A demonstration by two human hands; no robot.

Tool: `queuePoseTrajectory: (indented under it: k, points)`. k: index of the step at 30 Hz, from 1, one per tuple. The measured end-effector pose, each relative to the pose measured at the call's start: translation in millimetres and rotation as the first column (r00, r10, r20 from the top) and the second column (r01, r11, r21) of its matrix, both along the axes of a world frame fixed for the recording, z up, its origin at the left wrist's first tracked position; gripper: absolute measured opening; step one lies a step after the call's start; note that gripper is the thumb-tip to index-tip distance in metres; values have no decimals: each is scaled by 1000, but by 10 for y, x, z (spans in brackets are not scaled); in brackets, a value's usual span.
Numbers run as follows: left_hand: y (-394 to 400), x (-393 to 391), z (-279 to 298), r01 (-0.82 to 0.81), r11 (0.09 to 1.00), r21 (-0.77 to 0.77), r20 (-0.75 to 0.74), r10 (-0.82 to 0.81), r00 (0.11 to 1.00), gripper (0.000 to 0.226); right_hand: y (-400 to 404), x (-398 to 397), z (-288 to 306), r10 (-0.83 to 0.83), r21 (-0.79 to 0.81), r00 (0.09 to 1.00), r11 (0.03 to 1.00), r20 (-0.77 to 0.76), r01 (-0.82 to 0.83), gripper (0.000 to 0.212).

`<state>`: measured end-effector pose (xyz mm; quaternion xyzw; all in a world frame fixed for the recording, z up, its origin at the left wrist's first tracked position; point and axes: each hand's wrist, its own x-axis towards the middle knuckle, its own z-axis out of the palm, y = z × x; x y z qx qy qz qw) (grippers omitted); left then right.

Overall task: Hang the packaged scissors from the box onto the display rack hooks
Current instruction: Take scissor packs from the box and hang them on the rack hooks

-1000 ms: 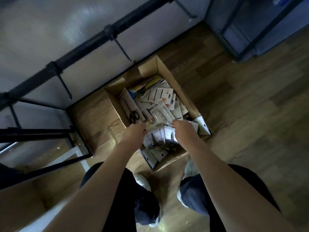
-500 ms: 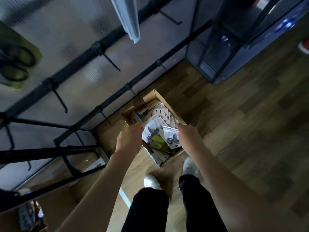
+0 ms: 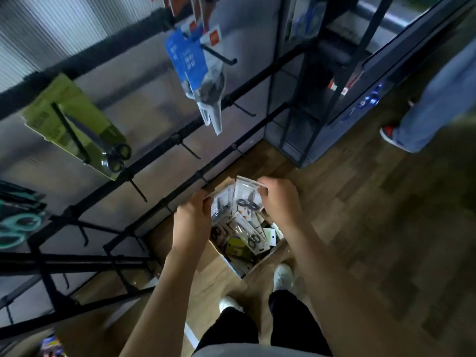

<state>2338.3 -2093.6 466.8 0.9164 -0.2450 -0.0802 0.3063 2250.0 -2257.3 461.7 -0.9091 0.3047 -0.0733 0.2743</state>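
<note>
1. Left hand [image 3: 192, 215]: fingers curled, pinching the left edge of a clear scissors pack [image 3: 222, 204] above the box.
2. Right hand [image 3: 279, 202]: thumb and fingertips pinching the top right corner of a second scissors pack [image 3: 247, 198], which sits just beside the first at its 3 o'clock. Black handle loops show through the plastic.
3. Both held packs are up off the pile, edges touching or overlapping; can't tell which.
4. Cardboard box [image 3: 268, 257] is on the wood floor [image 3: 373, 240], directly under the hands, at 12 o'clock from the person's white shoes [image 3: 283, 276]. More carded scissors lie loose in it, one with black handles face up [image 3: 251, 238].
5. Display rack [image 3: 164, 202] stands at 9 to 11 o'clock from the box: black bars with empty hooks [image 3: 190, 152] pointing out.
6. Already hanging: blue-card packs [image 3: 195, 70] on an upper hook at 12 o'clock from the hands, a green-card pack with black scissors [image 3: 77, 124] at 10 o'clock, teal-handled scissors [image 3: 15, 228] at the far 9 o'clock edge.
7. Dark shelving unit [image 3: 322, 99] at 1 o'clock.
8. Second person's jeans leg and red-white shoe [image 3: 389, 134] at 2 o'clock, well apart from the box.
</note>
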Motion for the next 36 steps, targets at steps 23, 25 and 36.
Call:
queuePoseTrajectory:
  k: [23,25,36]
  points:
    - [-664,29,1763,57,762,-645,-12,-85,996,20,-562,195,1759,-139,-61,918,983,372,174,21]
    - [-846,15,1788,65,744,-664,-26,-110,994,17,-756,272,1802,-113,-77,917,985,382,153,20]
    - [-2367,175,1577,-143,784,-604,52,217,975,8,-2329,766,1676,167,-96,932,985,322,-143,25]
